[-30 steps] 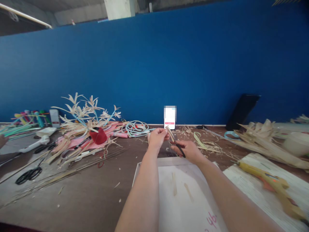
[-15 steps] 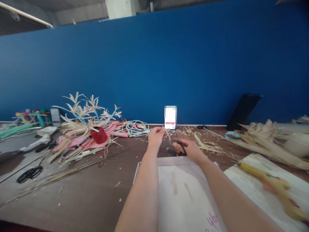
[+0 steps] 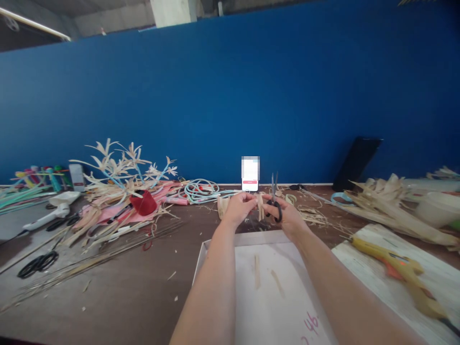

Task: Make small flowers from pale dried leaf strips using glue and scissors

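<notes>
Above the far edge of a white box lid (image 3: 266,306), my left hand (image 3: 239,208) pinches a pale strip of dried husk (image 3: 260,211). A wider piece of husk (image 3: 222,206) shows at the left side of that hand. My right hand (image 3: 289,215) is closed around black-handled scissors (image 3: 276,211), whose blades point upward and stand slightly apart. Its fingertips are close to the strip; whether they touch it I cannot tell. Two short husk strips (image 3: 257,272) lie in the lid.
Husk flowers on blue stems (image 3: 118,172) and a red roll (image 3: 143,202) stand left. Other black scissors (image 3: 38,264) lie nearer. A yellow glue gun (image 3: 398,266) rests on paper at right, before a heap of husks (image 3: 391,206). A lit phone (image 3: 250,179) leans against the blue wall.
The scissors have swung from pointing toward the strip to pointing upward. The strip now hangs between my hands, and the wider husk piece has come into sight at the left.
</notes>
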The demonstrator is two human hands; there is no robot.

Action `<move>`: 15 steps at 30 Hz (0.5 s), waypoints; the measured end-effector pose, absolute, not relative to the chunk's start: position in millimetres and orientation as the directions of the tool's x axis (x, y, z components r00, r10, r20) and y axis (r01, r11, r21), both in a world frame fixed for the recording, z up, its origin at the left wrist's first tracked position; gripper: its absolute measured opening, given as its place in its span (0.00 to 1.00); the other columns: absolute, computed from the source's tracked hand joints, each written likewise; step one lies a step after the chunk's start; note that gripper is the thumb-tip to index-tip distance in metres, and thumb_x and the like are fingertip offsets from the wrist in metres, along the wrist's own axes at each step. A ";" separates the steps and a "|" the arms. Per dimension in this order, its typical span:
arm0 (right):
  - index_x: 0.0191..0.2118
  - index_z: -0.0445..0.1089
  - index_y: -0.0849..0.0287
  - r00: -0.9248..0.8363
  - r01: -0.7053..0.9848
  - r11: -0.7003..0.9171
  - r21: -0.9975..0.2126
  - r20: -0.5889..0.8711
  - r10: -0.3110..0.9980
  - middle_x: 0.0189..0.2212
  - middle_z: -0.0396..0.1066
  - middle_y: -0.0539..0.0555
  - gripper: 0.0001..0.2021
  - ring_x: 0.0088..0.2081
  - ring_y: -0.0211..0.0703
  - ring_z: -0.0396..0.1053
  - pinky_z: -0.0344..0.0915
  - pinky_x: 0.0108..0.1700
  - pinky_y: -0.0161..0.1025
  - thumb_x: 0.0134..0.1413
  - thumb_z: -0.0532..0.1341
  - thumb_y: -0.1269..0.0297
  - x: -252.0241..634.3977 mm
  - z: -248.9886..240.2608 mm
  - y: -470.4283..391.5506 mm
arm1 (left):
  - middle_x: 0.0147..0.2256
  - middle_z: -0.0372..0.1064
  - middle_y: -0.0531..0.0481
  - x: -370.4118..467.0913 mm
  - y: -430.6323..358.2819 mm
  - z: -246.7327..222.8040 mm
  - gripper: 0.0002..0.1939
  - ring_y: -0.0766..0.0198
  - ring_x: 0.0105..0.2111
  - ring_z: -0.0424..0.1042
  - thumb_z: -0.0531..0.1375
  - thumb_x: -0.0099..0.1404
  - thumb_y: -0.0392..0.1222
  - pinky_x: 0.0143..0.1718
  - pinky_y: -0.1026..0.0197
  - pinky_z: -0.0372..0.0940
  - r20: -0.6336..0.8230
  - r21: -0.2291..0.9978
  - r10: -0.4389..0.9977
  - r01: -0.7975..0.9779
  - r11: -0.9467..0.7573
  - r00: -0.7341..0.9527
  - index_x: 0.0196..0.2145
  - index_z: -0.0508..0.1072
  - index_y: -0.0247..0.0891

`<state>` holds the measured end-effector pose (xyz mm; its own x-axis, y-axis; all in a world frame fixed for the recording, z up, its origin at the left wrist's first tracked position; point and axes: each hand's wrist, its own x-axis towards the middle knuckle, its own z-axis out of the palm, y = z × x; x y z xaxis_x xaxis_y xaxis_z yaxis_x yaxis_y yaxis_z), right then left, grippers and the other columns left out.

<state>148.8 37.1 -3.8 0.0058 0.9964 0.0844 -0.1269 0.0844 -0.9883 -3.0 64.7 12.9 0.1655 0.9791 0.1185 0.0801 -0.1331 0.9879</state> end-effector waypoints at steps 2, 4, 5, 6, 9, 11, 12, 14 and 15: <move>0.47 0.68 0.60 0.019 -0.126 0.082 -0.989 0.080 0.997 0.23 0.67 0.50 0.28 0.22 0.35 0.61 0.55 0.21 0.32 0.36 0.67 0.57 148.5 -5.0 37.8 | 0.21 0.66 0.54 -1.7 65.2 12.0 0.06 0.72 0.20 0.63 0.60 0.51 0.41 0.23 0.68 0.60 0.120 0.985 0.975 0.099 -0.140 0.189 0.26 0.69 0.36; 0.47 0.68 0.60 0.014 -0.146 0.089 -0.985 0.088 0.996 0.22 0.66 0.49 0.28 0.22 0.35 0.61 0.55 0.22 0.33 0.35 0.67 0.57 149.2 -6.1 38.9 | 0.22 0.67 0.54 -0.4 66.0 10.8 0.07 0.71 0.20 0.62 0.60 0.52 0.42 0.23 0.68 0.59 0.150 0.973 0.972 0.147 -0.178 0.181 0.27 0.70 0.36; 0.47 0.68 0.59 0.005 -0.159 0.090 -0.983 0.090 0.996 0.22 0.66 0.49 0.27 0.22 0.35 0.61 0.55 0.23 0.33 0.36 0.67 0.57 149.8 -6.5 39.4 | 0.22 0.67 0.54 0.0 66.3 10.4 0.07 0.71 0.21 0.62 0.60 0.52 0.42 0.23 0.68 0.59 0.174 0.962 0.972 0.182 -0.202 0.159 0.26 0.70 0.36; 0.47 0.68 0.59 -0.006 -0.170 0.087 -0.982 0.089 0.996 0.22 0.66 0.48 0.27 0.22 0.35 0.61 0.55 0.23 0.33 0.36 0.67 0.57 150.3 -6.6 39.6 | 0.22 0.67 0.53 0.2 66.6 10.1 0.06 0.70 0.21 0.62 0.60 0.52 0.42 0.24 0.67 0.59 0.200 0.949 0.972 0.221 -0.224 0.127 0.26 0.70 0.36; 0.46 0.68 0.59 -0.025 -0.177 0.066 -0.982 0.071 0.997 0.22 0.66 0.48 0.26 0.22 0.34 0.62 0.55 0.24 0.33 0.36 0.67 0.58 150.9 -5.2 38.8 | 0.23 0.68 0.52 -1.8 68.2 10.0 0.06 0.68 0.23 0.64 0.59 0.52 0.42 0.28 0.66 0.59 0.265 0.910 0.964 0.333 -0.247 -0.007 0.25 0.71 0.37; 0.45 0.68 0.59 -0.029 -0.157 0.056 -0.986 0.062 0.998 0.22 0.66 0.48 0.26 0.22 0.35 0.62 0.54 0.23 0.32 0.36 0.67 0.57 150.3 -3.2 36.9 | 0.24 0.69 0.51 -5.5 70.5 9.6 0.05 0.66 0.25 0.66 0.59 0.52 0.41 0.30 0.65 0.60 0.278 0.906 0.955 0.357 -0.226 -0.100 0.25 0.72 0.37; 0.45 0.68 0.59 -0.033 -0.144 0.057 -0.988 0.062 0.998 0.21 0.66 0.48 0.25 0.23 0.35 0.62 0.54 0.23 0.32 0.36 0.67 0.57 149.7 -1.9 35.7 | 0.24 0.70 0.51 -7.8 72.0 9.1 0.05 0.66 0.26 0.66 0.58 0.52 0.41 0.31 0.64 0.61 0.270 0.915 0.952 0.346 -0.208 -0.142 0.26 0.72 0.38; 0.43 0.69 0.59 -0.065 -0.120 0.062 -0.991 0.071 0.995 0.22 0.66 0.49 0.24 0.23 0.35 0.63 0.54 0.23 0.32 0.36 0.67 0.57 148.3 0.5 33.0 | 0.24 0.70 0.52 -12.3 75.0 7.7 0.05 0.66 0.26 0.67 0.58 0.52 0.40 0.32 0.64 0.61 0.226 0.945 0.954 0.283 -0.165 -0.198 0.26 0.72 0.38; 0.43 0.69 0.59 -0.091 -0.113 0.066 -0.991 0.076 0.993 0.22 0.66 0.49 0.24 0.24 0.36 0.63 0.56 0.24 0.33 0.36 0.67 0.57 147.4 1.6 31.8 | 0.23 0.69 0.52 -14.0 76.1 7.0 0.05 0.66 0.26 0.67 0.58 0.52 0.41 0.31 0.64 0.62 0.190 0.962 0.961 0.236 -0.141 -0.202 0.27 0.72 0.38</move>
<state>147.4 31.8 1.6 -0.0912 0.9929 0.0762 -0.1135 0.0657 -0.9914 -14.0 76.1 7.0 -0.2016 0.9608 0.1901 0.2357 -0.1408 0.9616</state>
